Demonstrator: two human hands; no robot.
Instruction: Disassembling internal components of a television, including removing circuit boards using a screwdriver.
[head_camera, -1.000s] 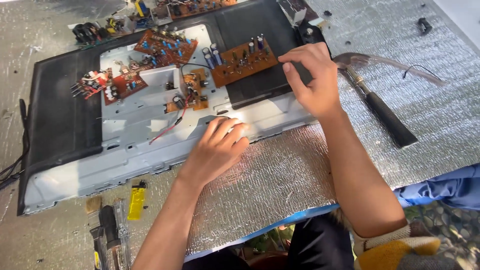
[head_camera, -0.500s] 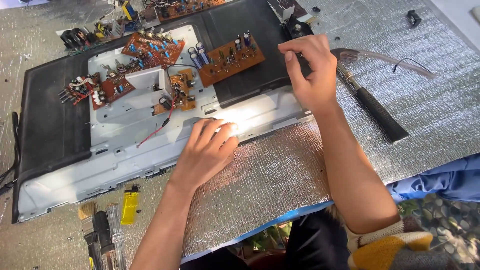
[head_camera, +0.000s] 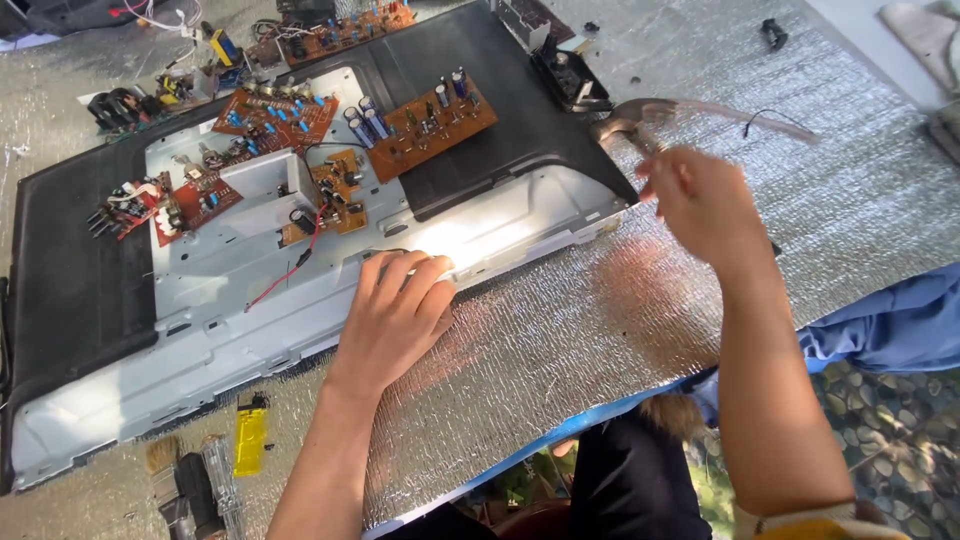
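Note:
My left hand lies flat, fingers apart, on the front edge of a grey metal chassis set in a black flat-screen back cover. Several brown circuit boards sit on it, the largest at the back. My right hand is blurred, its fingers curled over the handle of a hammer that lies on the silver foil mat right of the cover. The hand hides the handle, so I cannot tell whether it grips it.
A yellow lighter-like object and a brush lie at the front left. Loose boards and wires crowd the back left. A black part sits near the hammer head. Blue cloth is at the right.
My right hand has left the cover's right corner and moved right, over the hammer's handle. My left hand stays flat on the chassis edge.

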